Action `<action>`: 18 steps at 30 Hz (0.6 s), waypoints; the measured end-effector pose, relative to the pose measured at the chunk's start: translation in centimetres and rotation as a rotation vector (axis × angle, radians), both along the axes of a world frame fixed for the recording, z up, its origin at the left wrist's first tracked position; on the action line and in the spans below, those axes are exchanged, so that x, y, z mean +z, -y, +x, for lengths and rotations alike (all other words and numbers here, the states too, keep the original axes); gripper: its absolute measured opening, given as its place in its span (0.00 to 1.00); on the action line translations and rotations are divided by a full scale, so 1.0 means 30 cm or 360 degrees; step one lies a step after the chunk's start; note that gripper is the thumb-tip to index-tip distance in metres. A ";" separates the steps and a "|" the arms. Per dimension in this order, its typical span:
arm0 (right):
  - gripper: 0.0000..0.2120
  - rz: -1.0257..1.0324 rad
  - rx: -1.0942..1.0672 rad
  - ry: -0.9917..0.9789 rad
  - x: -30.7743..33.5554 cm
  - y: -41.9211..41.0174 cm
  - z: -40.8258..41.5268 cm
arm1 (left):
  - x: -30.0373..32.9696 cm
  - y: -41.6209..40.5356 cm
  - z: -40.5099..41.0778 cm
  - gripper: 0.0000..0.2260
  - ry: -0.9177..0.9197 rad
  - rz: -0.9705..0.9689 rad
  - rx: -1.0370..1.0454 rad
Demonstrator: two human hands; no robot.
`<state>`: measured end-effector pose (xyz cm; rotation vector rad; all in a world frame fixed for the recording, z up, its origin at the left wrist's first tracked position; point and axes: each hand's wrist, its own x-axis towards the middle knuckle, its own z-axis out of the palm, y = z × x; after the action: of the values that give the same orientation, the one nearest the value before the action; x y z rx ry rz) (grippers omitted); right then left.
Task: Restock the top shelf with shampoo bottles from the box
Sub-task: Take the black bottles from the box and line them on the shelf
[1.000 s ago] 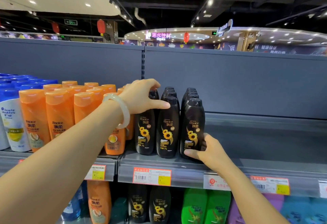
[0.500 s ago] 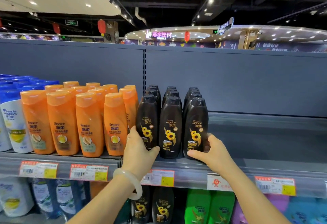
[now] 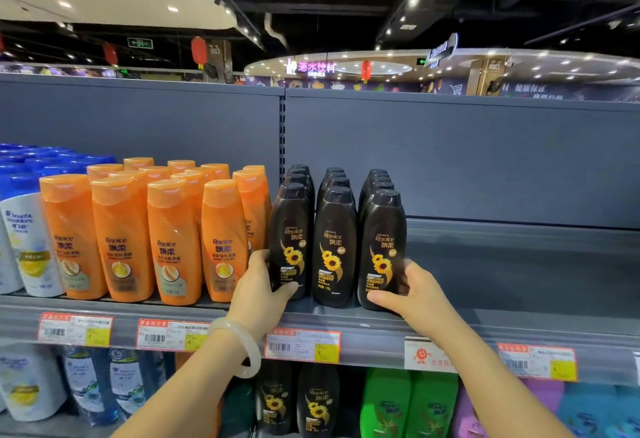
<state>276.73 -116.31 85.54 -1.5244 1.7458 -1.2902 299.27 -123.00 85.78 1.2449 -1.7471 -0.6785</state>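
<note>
Your left hand point(image 3: 258, 294), pale bangle at the wrist, wraps its fingers around the base of the leftmost front black plastic shampoo bottle point(image 3: 290, 242). Your right hand point(image 3: 417, 295) grips the base of the rightmost front black bottle point(image 3: 381, 250). Both stand upright near the front edge of the grey metal top shelf point(image 3: 519, 320), beside orange shampoo bottles point(image 3: 173, 240).

I see two bare forearms, no sleeves reaching either wrist; left hand point(image 3: 258, 294) unadorned on its fingers; a pale, translucent, smooth round bangle point(image 3: 242, 346) encircles the left wrist; right hand point(image 3: 417, 297) and its wrist carry nothing.
</note>
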 end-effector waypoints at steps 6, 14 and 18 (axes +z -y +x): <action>0.21 0.0010 0.0006 -0.0012 0.003 -0.002 -0.002 | 0.014 0.029 0.021 0.21 0.0060 0.0115 -0.0178; 0.21 0.0021 0.0026 -0.0005 0.013 -0.006 0.000 | 0.029 0.034 0.064 0.21 0.0127 0.0197 -0.0351; 0.22 0.0018 0.0017 -0.0010 0.013 -0.008 0.002 | 0.038 0.033 0.069 0.21 0.0120 0.0226 -0.0424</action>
<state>276.78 -116.07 85.92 -1.5314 1.7433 -1.2696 301.34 -123.99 86.92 1.1543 -1.9774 -0.9342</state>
